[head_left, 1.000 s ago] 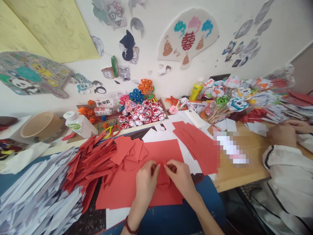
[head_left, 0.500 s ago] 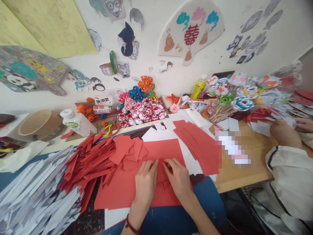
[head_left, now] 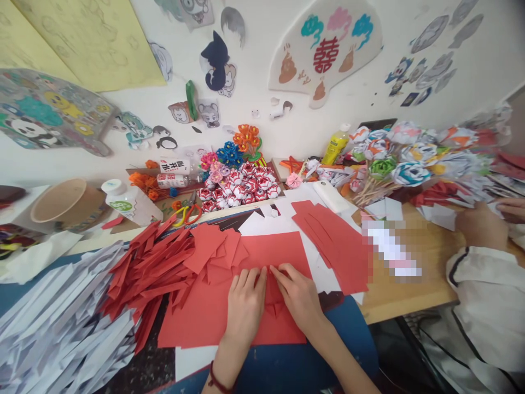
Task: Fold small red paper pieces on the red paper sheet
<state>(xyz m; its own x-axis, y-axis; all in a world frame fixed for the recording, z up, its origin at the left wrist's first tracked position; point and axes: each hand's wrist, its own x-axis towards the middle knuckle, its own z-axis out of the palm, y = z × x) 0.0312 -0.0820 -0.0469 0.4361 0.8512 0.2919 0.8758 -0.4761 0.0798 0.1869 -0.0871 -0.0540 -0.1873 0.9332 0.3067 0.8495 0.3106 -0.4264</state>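
Between my hands lies a small folded piece of red paper [head_left: 274,298], with creases and a flap at its near end. My left hand [head_left: 247,298], with a dark red band on the wrist, pinches its left upper edge. Fingers of my right hand [head_left: 298,295] close on the same piece from the right, the fingertips of both hands almost meeting. Beneath them are large flat red sheets [head_left: 197,325]. Just beyond my left hand, small red paper pieces [head_left: 215,249] overlap loosely. Further left are heaps of folded red strips [head_left: 153,268] and folded white strips [head_left: 57,314].
More red sheets [head_left: 332,246] lie to the right. Behind stand red-and-white paper flowers [head_left: 241,186], scissors [head_left: 188,214], a white bottle [head_left: 131,202] and a yellow bottle [head_left: 336,145]. At the far right, a co-worker's hands [head_left: 482,224] hold white paper near a flower bunch [head_left: 410,158].
My right fingertips have moved slightly left, closer to my left fingertips, along the top of the folded red paper. The view has shifted a little.
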